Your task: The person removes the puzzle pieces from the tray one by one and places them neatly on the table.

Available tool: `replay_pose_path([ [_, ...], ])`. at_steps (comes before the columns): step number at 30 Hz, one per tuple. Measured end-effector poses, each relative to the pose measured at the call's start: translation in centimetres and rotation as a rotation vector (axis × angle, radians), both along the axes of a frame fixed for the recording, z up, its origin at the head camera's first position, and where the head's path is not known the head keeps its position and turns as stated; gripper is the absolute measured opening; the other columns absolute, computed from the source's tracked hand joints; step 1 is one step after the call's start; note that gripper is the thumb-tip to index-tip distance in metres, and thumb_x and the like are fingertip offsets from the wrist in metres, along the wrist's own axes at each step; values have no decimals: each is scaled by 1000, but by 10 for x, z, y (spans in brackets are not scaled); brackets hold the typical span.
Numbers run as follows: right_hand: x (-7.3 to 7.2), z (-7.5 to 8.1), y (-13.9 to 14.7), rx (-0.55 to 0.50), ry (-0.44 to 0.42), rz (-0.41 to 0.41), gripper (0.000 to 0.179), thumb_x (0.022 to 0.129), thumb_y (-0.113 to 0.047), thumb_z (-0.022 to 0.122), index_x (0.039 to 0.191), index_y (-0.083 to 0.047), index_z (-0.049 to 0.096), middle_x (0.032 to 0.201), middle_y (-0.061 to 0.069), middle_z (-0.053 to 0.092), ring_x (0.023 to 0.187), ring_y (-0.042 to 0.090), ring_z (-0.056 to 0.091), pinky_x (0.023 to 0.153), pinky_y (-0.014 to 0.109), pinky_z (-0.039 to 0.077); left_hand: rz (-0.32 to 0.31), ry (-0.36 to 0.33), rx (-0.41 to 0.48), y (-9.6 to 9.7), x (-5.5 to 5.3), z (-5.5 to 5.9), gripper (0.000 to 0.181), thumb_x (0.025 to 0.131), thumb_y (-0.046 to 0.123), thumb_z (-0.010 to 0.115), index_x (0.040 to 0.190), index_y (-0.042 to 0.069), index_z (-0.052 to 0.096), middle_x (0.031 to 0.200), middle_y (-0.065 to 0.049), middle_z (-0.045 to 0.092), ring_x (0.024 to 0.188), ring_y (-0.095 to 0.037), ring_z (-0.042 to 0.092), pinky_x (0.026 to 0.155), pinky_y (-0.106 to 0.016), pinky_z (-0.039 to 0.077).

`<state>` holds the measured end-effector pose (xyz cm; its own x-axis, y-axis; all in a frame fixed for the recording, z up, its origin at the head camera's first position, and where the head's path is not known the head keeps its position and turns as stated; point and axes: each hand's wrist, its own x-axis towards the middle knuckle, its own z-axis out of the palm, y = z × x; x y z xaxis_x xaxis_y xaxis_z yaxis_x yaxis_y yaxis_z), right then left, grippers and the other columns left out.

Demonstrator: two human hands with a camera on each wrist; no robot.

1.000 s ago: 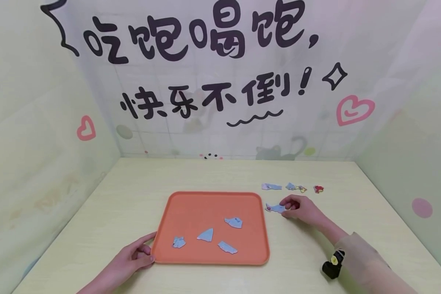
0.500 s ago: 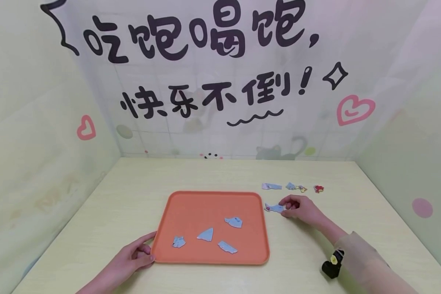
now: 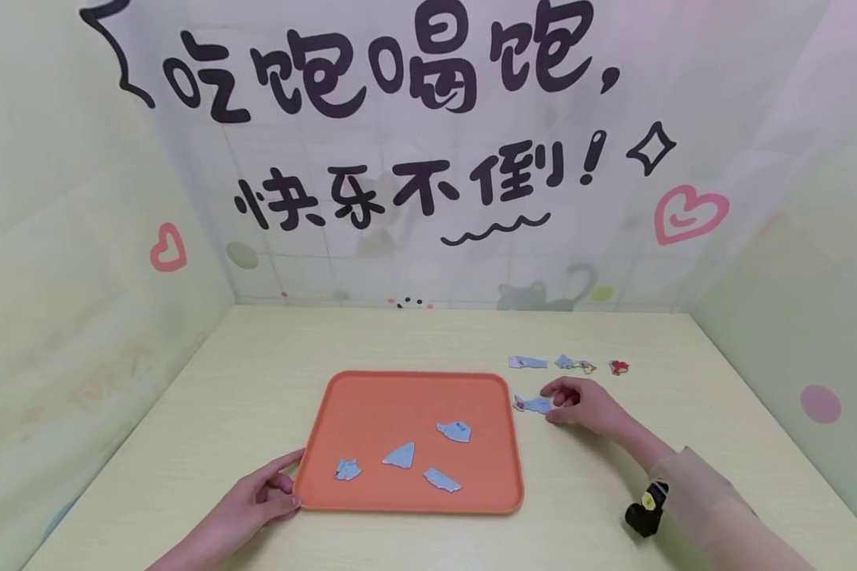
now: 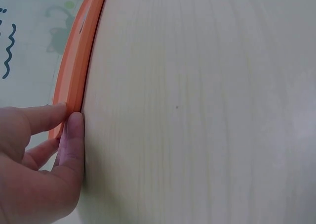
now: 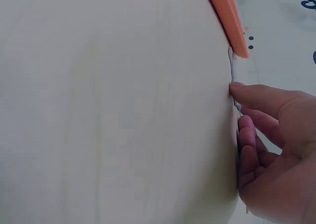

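Observation:
Just right of the orange tray (image 3: 371,396), a flat pale-blue puzzle piece (image 3: 530,404) with a small red print lies on the table. My right hand (image 3: 580,403) holds its right end between thumb and fingers. In the right wrist view, the thumb touches the thin edge of the piece (image 5: 234,68), whose far end reaches near the tray (image 5: 228,19). My left hand (image 3: 260,496) grips the tray's lower left edge; the left wrist view shows fingers of the hand (image 4: 44,159) at the rim (image 4: 81,61). Several pale-blue irregular pieces (image 3: 400,456) lie spread on the tray.
Behind the right hand, more pieces lie on the table: a long blue one (image 3: 528,362), a blue-and-yellow cluster (image 3: 574,364) and a red one (image 3: 619,367). A black device (image 3: 646,511) is at the right wrist. Printed curtains (image 3: 414,262) enclose the table.
My right hand has slid the puzzle piece very slightly left toward the tray. The left hand and the tray have stayed put.

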<state>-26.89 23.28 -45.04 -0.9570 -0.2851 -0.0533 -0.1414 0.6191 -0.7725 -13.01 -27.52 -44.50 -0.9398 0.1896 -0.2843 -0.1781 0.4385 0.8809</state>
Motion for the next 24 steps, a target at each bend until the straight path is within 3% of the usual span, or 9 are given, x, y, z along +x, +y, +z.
replay_pose_path([
  [6,-3,6,-5,64,77,68,48,80,-17,82,122,-3,65,101,11,65,88,18,56,76,25,47,11,-5,-11,-1,0,-1,73,92,13,67,154,-1,29,105,-8,53,80,-7,53,72,-20,52],
  [10,-2,12,-16,74,180,113,52,83,-22,80,128,-3,62,117,16,67,100,26,61,85,37,51,10,-6,-8,-1,0,-1,73,93,13,67,154,-1,28,104,-7,53,80,-7,53,72,-20,52],
  [13,-1,17,-29,49,225,138,54,84,-23,79,132,-4,61,123,19,65,106,32,61,86,40,53,2,4,-10,-2,0,-2,73,93,13,66,153,-2,28,104,-7,53,80,-7,53,72,-20,52],
  [24,8,37,-81,-21,201,224,54,84,-17,78,134,-5,59,128,19,60,112,36,56,88,42,51,17,-6,-16,0,-1,0,73,93,11,66,154,-2,28,104,-7,53,80,-8,52,72,-20,53],
])
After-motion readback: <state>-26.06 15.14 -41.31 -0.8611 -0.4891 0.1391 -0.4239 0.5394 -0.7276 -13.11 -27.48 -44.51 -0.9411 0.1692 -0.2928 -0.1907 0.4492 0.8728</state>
